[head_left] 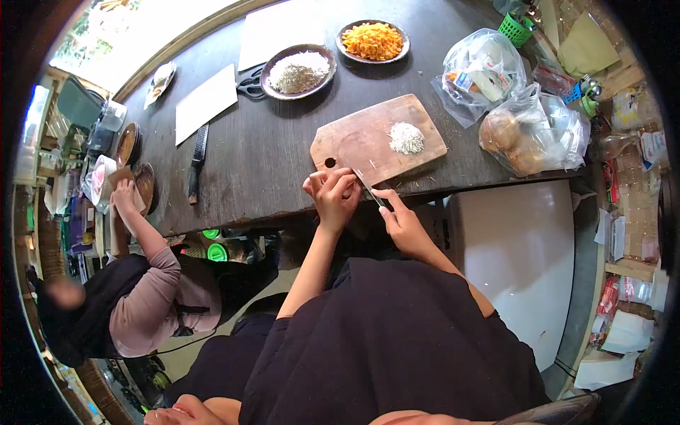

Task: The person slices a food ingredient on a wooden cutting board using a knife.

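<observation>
My right hand [402, 225] grips a knife [373, 195] at the near edge of the wooden cutting board [365, 142]. The blade points up and left over the board. Next to the blade tip, my left hand [334, 195] has its fingers curled by the board's handle hole; what they hold, if anything, is hidden. A small heap of finely cut white shreds [406, 138] lies on the board's right half. A few loose slivers sit near the blade.
Behind the board are a plate of white shreds [299, 73] and a plate of orange pieces [373, 41]. Plastic bags [535, 134] stand right. A black-handled grater [197, 163] and white sheet [205, 104] lie left. A co-worker's hand [125, 195] is at far left.
</observation>
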### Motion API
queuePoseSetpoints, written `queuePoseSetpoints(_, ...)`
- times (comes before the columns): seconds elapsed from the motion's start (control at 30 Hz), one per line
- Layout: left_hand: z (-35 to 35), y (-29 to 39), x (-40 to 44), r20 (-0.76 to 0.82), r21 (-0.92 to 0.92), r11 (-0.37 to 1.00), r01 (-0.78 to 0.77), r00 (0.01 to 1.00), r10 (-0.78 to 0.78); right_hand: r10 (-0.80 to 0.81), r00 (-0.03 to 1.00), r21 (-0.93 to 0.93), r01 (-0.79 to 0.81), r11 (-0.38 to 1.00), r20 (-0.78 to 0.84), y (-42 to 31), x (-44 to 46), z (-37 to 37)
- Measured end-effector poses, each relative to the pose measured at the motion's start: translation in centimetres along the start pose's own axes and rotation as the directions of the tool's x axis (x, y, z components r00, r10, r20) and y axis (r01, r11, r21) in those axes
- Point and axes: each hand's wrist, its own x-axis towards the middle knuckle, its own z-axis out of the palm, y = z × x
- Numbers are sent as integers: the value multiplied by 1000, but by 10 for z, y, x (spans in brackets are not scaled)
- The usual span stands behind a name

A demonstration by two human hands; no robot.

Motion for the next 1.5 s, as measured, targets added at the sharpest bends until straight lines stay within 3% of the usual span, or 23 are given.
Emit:
queuePoseSetpoints(0.2,-1,0,-1,15,-16,1000,15,1000,-15,-60,997,-11,59,998,-58,4,0,8)
queuePoseSetpoints(0.33,0,0,-1,17,-15,1000,10,1000,-10,-19,999,-32,17,999,-45,1,5,7)
queuePoseSetpoints(0.43,0,0,0,10,-9,1000,-2,1000,2,-123,989,-20,122,992,-85,7,9,9)
queuePoseSetpoints(0.6,3,-1,-1,4,-18,1000,3,1000,-3,-2,994,69,10,998,-113,11,7,2)
queuePoseSetpoints(0.8,3,-1,1,-19,-12,1000,5,1000,-5,-45,996,94,53,994,-83,11,2,-8)
queuePoseSetpoints(0.9,-1,0,-1,1,-19,1000,8,1000,-8,81,997,99,-82,992,10,6,-3,-5)
queuePoseSetpoints(1.13,0,0,-1,14,-24,999,22,1000,-22,13,1000,178,-14,984,10,5,-1,2)
queuePoseSetpoints(1.5,2,-2,-2,8,-20,999,27,1000,-27,47,999,71,-46,996,-17,1,-1,4)
